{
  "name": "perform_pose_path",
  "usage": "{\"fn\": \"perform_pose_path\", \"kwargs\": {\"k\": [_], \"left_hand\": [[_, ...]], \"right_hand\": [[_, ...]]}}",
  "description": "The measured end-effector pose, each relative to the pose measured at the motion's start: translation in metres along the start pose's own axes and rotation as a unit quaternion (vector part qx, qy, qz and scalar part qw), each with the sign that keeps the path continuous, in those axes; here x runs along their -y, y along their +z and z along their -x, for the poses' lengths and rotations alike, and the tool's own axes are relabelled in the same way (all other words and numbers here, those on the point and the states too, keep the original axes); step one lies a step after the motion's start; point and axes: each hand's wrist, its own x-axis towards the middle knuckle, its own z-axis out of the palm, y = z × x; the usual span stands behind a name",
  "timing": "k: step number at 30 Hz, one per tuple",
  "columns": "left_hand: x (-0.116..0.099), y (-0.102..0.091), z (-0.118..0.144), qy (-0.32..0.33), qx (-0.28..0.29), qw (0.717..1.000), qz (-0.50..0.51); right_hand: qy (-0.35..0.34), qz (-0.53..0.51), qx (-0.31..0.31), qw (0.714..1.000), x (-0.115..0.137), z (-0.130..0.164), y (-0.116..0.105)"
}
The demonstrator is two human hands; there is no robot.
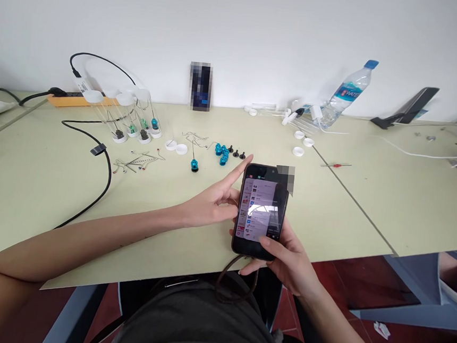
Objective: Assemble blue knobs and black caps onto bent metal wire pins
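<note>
I see my right hand point(285, 256) cradling the smartphone point(261, 210) above the table edge point(325, 254), thumb on screen, while my left hand point(213, 202) steadies its side, forefinger extended (app list open, blue-capped pins point(222, 152) untouched behind).

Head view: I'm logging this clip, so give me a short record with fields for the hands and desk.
right hand: holds phone from below, thumb on screen
left hand: at phone's left edge, forefinger extended
table: pale green
behind phone: blue knobs, white caps, bent wires, clear tubes
far right: water bottle, lying tilted
</note>
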Motion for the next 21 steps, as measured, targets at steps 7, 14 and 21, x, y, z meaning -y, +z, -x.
{"fn": "perform_pose_path", "kwargs": {"k": [7, 14, 21], "left_hand": [[0.0022, -0.0010, -0.0007, 0.007, 0.010, 1.000, 0.014], [0.0019, -0.0013, -0.0028, -0.007, -0.009, 1.000, 0.006], [0.0002, 0.0001, -0.0032, -0.015, -0.010, 1.000, 0.010]], "right_hand": [[-0.010, -0.009, 0.007, 1.000, -0.0006, 0.0002, 0.0003], [-0.010, -0.031, 0.037, 0.999, -0.0007, 0.0028, -0.0042], [-0.010, -0.036, 0.048, 0.998, -0.0031, 0.0023, -0.0065]]}}
